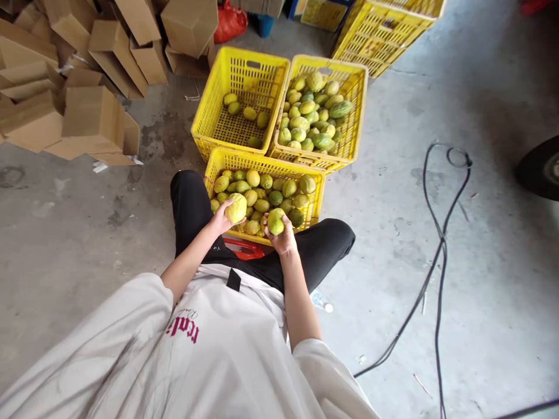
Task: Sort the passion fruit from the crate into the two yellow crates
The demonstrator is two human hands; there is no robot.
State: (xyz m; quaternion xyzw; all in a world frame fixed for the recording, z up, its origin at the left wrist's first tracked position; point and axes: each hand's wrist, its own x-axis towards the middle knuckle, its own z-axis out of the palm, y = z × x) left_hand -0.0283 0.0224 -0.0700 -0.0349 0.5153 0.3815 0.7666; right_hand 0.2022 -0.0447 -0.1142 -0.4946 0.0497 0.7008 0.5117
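Observation:
I sit on a low red stool [244, 249] with a yellow crate [264, 163] of yellow-green fruits between my knees. My left hand [222, 219] is closed round one pale yellow fruit [236, 208] at the crate's near left edge. Over the near rim, my right hand [283, 235] grips a greener fruit [276, 221]. Beyond stand two more yellow crates: the left crate [218, 99] holds a few fruits, the right crate [353, 116] is heaped with green and yellow ones.
Folded cardboard boxes [82, 75] pile up at the far left. More yellow crates [388, 29] stand at the back. A black cable [439, 244] snakes over the concrete floor on my right. A dark wheel [541, 169] shows at the right edge.

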